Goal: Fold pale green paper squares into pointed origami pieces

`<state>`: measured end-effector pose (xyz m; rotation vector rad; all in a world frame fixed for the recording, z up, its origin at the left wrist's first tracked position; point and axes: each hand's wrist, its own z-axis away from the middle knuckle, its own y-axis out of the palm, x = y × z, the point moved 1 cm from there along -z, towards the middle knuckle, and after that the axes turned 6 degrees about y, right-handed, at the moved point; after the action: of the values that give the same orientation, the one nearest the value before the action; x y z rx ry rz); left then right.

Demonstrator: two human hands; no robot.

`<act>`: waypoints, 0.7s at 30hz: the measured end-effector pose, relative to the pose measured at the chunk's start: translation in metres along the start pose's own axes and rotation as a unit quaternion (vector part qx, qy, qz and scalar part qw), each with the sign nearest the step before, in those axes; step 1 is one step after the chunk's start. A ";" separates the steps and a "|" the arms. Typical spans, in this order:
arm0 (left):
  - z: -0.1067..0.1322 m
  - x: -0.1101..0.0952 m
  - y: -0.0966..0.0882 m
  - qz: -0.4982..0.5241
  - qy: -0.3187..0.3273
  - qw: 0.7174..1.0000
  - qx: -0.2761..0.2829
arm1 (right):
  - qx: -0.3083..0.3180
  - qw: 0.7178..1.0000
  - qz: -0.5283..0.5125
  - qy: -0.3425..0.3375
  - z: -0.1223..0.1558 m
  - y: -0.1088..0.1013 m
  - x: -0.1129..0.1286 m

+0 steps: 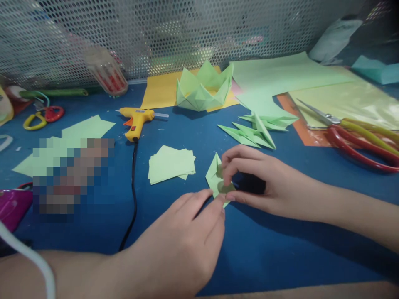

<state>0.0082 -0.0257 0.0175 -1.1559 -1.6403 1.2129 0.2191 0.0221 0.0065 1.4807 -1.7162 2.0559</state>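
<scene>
A small folded piece of light green paper [215, 176] lies on the blue table [174, 224] between both hands. My left hand [183, 245] comes in from the lower left, its fingertips pressed together on the paper's near edge. My right hand [262, 185] reaches in from the right, fingers curled and pinching the same paper from above. A stack of cut green paper squares [171, 164] sits just left of the hands. Several finished pointed green folds [255, 131] lie behind the right hand.
A yellow glue gun [135, 120] with a black cord [133, 195] lies left of centre. A green paper crown shape [204, 89] rests on yellow paper at the back. Red-handled scissors [358, 137] lie on paper sheets at the right. Small scissors [43, 116] sit far left, a mesh wall [187, 33] behind.
</scene>
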 end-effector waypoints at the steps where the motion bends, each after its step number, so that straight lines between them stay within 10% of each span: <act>1: 0.000 0.000 0.000 0.002 -0.001 1.000 0.002 | 0.004 1.000 -0.001 -0.005 0.000 -0.001 0.000; 21: 0.000 -0.003 0.001 0.037 -0.024 0.999 0.031 | 0.067 0.968 0.114 -0.215 -0.002 -0.022 -0.014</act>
<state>0.0093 -0.0282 0.0161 -1.1664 -1.5957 1.3379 0.2385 0.0383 0.0124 1.9765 -2.0132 2.1115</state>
